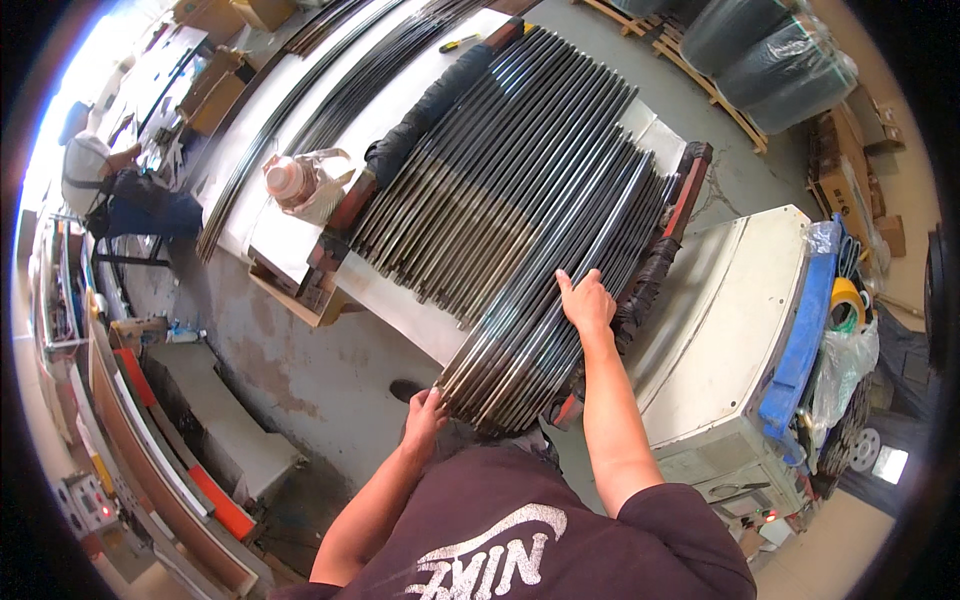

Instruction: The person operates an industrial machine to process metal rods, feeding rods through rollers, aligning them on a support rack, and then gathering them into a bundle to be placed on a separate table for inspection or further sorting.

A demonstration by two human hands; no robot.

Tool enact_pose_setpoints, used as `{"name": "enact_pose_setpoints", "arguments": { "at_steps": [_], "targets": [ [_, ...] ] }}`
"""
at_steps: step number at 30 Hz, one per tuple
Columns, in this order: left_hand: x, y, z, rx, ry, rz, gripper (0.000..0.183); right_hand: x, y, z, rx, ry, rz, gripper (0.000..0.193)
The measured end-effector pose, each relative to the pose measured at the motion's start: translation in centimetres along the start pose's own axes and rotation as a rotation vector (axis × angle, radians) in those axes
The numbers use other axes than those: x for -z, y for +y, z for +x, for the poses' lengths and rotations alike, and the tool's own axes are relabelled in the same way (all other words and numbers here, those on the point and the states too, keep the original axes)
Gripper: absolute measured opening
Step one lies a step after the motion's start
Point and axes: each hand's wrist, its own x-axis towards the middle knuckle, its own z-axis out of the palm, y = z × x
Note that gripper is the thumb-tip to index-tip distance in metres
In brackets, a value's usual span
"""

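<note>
Long dark metal rods lie side by side in a wide layer in front of me. A second batch of rods, shinier in places, rests closer to me and toward the right, partly over the first. With its fingers curled, my left hand grips a rod at the near left ends of this batch. Farther up and to the right, my right hand reaches over the same batch, thumb and forefinger around a rod. Its other fingers are partly hidden.
Padded red rack bars flank the rods. A pink-lidded bottle in plastic stands left on the white tabletop. Close on my right is a cream machine cabinet with a blue edge. A person sits far left.
</note>
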Motion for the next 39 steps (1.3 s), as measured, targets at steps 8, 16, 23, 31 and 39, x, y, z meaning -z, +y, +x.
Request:
{"name": "enact_pose_setpoints", "arguments": {
  "at_steps": [8,16,23,31,39],
  "targets": [
    [9.3,1.8,1.0,0.022,-0.112,-0.035,0.054,-5.0,0.6,-4.4,-0.096,0.115,0.245,0.087],
    [17.5,11.5,2.7,-0.086,-0.296,0.222,0.044,-9.3,-1.5,-7.3,-0.147,0.335,0.318,0.078],
    [17.9,23.7,2.0,-0.454,-0.530,0.652,0.050,-11.2,-13.0,-16.5,-0.162,0.183,1.282,0.044],
    [2.4,38.9,2.6,-0.968,-0.734,1.204,0.037,-20.3,-17.4,-16.8,-0.660,0.015,2.181,0.040],
    [-17.1,46.2,6.8,-1.349,-1.017,1.545,0.038,-17.3,-21.8,-14.6,-0.788,0.237,2.177,0.090]
  ]
}}
